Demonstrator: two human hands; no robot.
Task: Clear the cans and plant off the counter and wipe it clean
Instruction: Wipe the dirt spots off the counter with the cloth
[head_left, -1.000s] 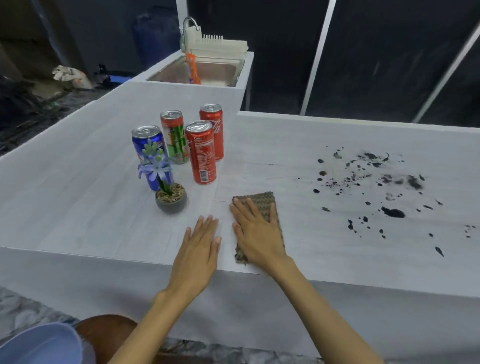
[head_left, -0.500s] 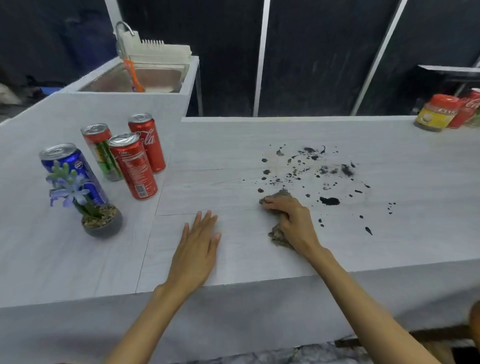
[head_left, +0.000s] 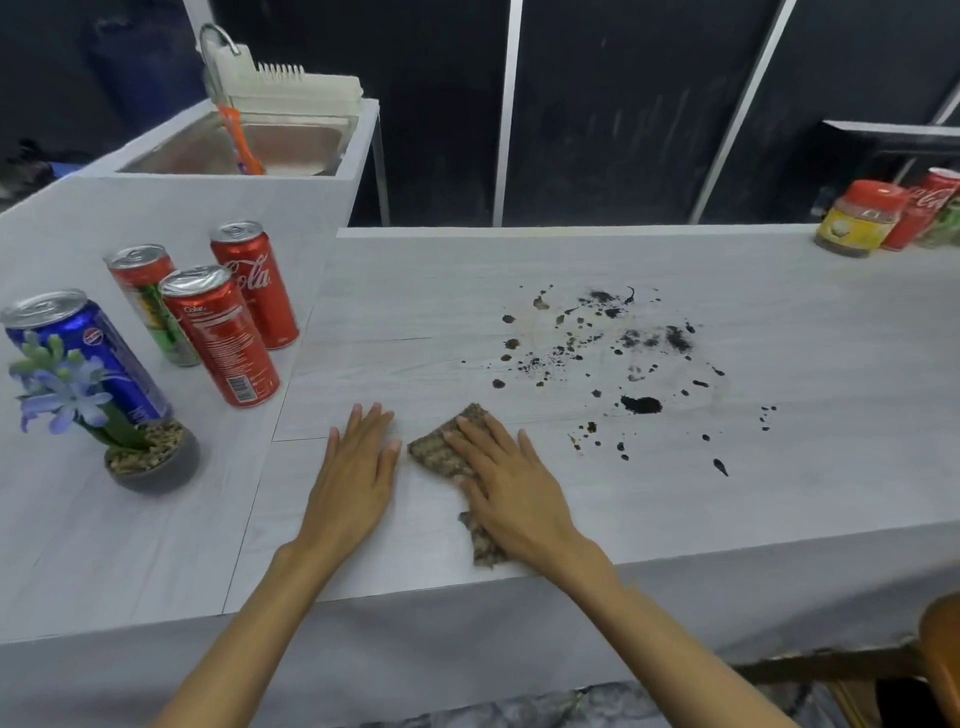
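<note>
Red cans (head_left: 223, 332) (plant (head_left: 104, 410) beside) left of cloth (head_left: 441, 449)

Your cans (head_left: 218, 317) and plant (head_left: 130, 431) stand left on the counter (head_left: 779, 493); the cloth (head_left: 441, 452) lies before the spill (head_left: 613, 358).

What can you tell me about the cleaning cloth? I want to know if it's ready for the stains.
The cloth is a brownish, coarse-woven rag, looking speckled and a bit rumpled. It lies flat on the pale counter near its front edge, pinned under the right hand, whose flat palm covers its middle. One corner pokes out past the fingers, another by the wrist. The left hand rests beside it, apart. The dark stains lie to its right, untouched by it.
</note>
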